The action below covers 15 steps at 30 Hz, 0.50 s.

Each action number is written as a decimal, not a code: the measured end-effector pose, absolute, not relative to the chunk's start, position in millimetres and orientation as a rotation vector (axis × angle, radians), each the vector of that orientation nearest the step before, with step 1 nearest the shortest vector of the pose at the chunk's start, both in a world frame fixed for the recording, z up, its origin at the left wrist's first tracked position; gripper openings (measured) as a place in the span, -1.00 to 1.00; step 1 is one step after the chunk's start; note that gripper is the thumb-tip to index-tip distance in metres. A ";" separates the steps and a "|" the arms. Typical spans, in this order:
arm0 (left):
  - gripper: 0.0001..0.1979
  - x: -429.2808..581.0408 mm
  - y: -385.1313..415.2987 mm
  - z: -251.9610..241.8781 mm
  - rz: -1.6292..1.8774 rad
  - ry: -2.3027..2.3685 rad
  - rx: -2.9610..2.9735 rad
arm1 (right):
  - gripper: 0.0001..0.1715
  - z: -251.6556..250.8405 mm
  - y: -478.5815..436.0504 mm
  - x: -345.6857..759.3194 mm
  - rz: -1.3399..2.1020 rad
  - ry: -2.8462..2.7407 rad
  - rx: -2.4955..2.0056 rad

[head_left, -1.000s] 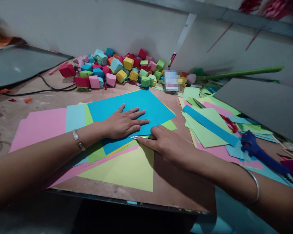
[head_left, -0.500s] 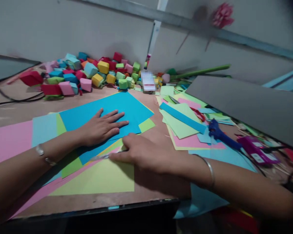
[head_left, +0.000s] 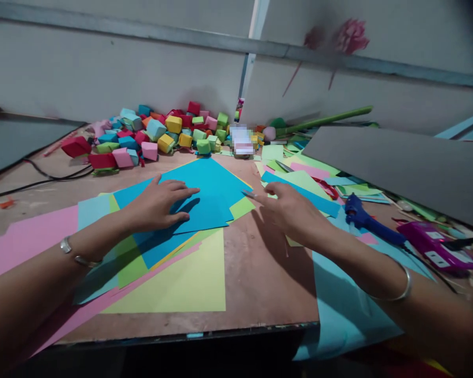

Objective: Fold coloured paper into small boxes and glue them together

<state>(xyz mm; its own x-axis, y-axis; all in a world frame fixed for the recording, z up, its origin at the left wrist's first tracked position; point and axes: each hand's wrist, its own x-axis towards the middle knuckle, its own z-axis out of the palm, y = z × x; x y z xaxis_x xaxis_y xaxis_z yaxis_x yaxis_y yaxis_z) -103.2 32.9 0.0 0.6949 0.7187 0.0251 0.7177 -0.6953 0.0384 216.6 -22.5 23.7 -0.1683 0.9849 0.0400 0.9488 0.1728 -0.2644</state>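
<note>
My left hand (head_left: 157,203) has its fingers spread over a stack of blue paper sheets (head_left: 205,178); the shadow beneath suggests the fingertips are slightly raised. My right hand (head_left: 289,210) is off the stack's right corner, fingers closed around a cutter knife (head_left: 249,193). Only its thin silvery tip shows, pointing left over the blue paper; the handle is hidden in the palm. Under the blue sheets, green paper (head_left: 132,270), pale yellow paper (head_left: 193,286) and pink paper (head_left: 35,241) fan out.
Many coloured paper cubes (head_left: 157,131) are heaped at the back, beside a phone-like blurred thing (head_left: 242,140). To the right are a blue strip (head_left: 299,193), a blue glue gun (head_left: 372,223), a purple box (head_left: 437,244) and a grey board (head_left: 398,163). A black cable (head_left: 55,174) lies left.
The right hand with the cutter knife has moved from the stack's near edge up and right to its right corner. The left hand's fingers have lifted a little. The view has shifted.
</note>
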 end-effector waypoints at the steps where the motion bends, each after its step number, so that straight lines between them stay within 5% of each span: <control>1: -0.37 -103.2 34.4 2.8 0.050 1.205 2.883 | -0.54 25.1 -21.6 207.7 0.301 -2.283 -1.849; 5: -0.57 -104.3 33.0 18.7 0.060 1.200 2.894 | -0.73 28.4 -2.4 166.2 0.341 -2.498 -1.717; 8: -0.72 -115.2 18.3 42.1 0.180 1.221 2.850 | -0.65 26.8 21.3 140.4 0.361 -2.537 -1.731; 15: -0.87 -149.3 -43.8 76.7 1.276 1.324 2.980 | -0.65 19.9 50.1 120.7 0.511 -2.615 -1.680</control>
<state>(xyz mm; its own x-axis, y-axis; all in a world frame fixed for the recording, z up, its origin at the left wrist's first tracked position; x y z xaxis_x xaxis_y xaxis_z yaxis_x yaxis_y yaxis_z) -149.3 -43.8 76.7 0.4663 0.4942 0.7337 0.7513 -0.6591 -0.0336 120.7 50.1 19.9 -0.4309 0.8843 -0.1799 0.8870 0.3784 -0.2646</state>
